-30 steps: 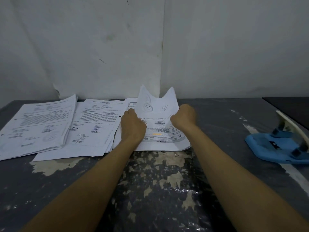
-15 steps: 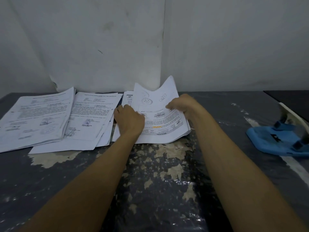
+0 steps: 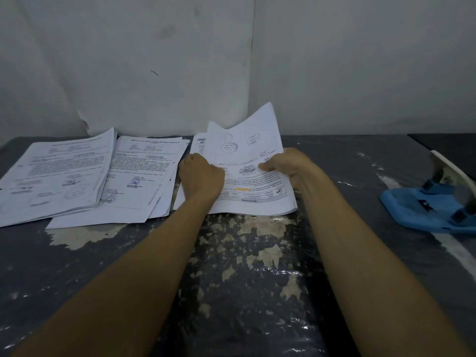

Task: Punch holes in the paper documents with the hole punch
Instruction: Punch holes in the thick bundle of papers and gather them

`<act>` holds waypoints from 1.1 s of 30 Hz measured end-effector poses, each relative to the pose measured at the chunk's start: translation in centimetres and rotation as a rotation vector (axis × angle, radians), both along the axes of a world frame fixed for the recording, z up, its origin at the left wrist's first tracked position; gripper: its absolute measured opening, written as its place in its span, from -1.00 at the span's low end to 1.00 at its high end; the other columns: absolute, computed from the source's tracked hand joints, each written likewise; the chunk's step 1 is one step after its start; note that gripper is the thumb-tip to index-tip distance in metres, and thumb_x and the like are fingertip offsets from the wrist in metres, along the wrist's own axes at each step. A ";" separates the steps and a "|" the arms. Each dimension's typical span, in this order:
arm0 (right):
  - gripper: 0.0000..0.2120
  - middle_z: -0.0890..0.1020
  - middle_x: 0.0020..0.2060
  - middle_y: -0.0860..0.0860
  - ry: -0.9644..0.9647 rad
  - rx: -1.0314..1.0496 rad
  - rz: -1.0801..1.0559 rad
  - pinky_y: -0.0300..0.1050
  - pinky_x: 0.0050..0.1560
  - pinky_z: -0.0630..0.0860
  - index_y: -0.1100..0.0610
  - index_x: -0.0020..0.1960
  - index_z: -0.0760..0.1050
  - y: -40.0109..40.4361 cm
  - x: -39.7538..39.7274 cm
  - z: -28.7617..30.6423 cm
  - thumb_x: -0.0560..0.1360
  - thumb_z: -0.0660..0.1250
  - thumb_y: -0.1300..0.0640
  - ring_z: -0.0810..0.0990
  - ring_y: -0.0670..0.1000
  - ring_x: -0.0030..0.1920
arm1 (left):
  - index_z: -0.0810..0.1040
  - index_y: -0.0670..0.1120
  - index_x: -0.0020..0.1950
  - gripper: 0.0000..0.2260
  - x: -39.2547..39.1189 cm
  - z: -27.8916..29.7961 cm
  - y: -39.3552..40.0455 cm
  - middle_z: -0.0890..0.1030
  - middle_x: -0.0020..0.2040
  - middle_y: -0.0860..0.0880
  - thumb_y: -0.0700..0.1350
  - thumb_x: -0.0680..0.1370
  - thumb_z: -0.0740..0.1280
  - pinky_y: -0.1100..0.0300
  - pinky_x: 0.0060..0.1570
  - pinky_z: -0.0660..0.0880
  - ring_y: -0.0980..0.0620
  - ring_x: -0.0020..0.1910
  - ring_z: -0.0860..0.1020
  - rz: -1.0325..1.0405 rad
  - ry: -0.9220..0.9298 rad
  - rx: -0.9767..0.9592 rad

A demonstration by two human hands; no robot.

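A stack of printed paper documents [image 3: 255, 197] lies at the middle of the dark table, its far end curled up toward the wall. My left hand [image 3: 202, 177] grips the stack's left side with curled fingers. My right hand [image 3: 288, 167] pinches the right side, thumb on top of the sheets. A blue hole punch [image 3: 432, 211] with a pale lever sits on the table at the far right, apart from both hands.
Two more piles of printed documents lie at the left: one pile [image 3: 51, 176] far left, another [image 3: 139, 181] overlapping beside it. The worn table [image 3: 244, 266] has flaking patches. A white wall [image 3: 180, 60] stands right behind the papers.
The curled far end of the stack has tilted and leaned to the right. My right hand shifted to the stack's right edge, and my left hand stayed on the left side.
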State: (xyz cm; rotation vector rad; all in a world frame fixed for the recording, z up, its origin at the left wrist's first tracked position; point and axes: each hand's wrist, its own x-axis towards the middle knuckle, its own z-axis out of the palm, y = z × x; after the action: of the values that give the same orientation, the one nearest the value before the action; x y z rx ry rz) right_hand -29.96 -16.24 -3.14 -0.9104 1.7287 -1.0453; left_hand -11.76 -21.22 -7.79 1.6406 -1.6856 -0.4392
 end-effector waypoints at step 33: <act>-0.68 0.73 -0.03 -0.01 0.113 -0.649 -0.100 -0.12 -0.08 0.68 0.15 0.06 0.66 6.7 -0.4 7.5 0.35 0.56 0.35 0.73 -0.05 -0.09 | 0.45 -0.06 0.10 -0.83 1.9 9.0 3.3 0.62 0.02 -0.02 -0.11 0.57 0.39 0.28 -0.10 0.58 0.05 -0.04 0.61 -0.183 0.674 -0.324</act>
State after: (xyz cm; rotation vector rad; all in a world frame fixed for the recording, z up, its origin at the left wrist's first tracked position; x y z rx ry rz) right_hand -30.37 -9.57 4.34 -1.3067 1.5501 -1.6994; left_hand -9.81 -17.87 1.20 0.9556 -1.3032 -0.6782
